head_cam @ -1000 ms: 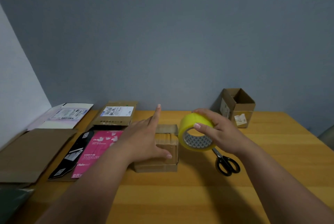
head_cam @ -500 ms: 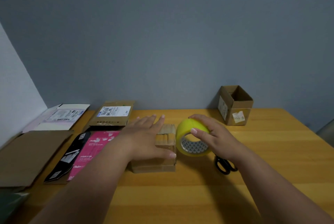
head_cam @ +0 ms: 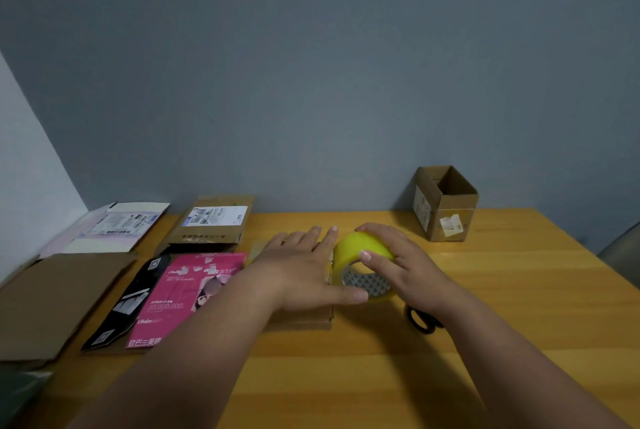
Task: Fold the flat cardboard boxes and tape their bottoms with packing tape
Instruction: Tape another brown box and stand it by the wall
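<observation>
A small brown cardboard box (head_cam: 298,319) lies low at the table's middle, mostly hidden under a flat hand. A yellow roll of packing tape (head_cam: 362,264) stands on edge touching its right side. Flat cardboard boxes (head_cam: 55,300) lie at the left; a folded open box (head_cam: 445,201) stands far right.

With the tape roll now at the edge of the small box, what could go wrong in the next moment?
The left hand only presses flat on the small box, so pulling the tape roll in the right hand might slide the box or skew the strip. The scissors lie partly hidden under the right wrist, so the arm may knock them.
</observation>
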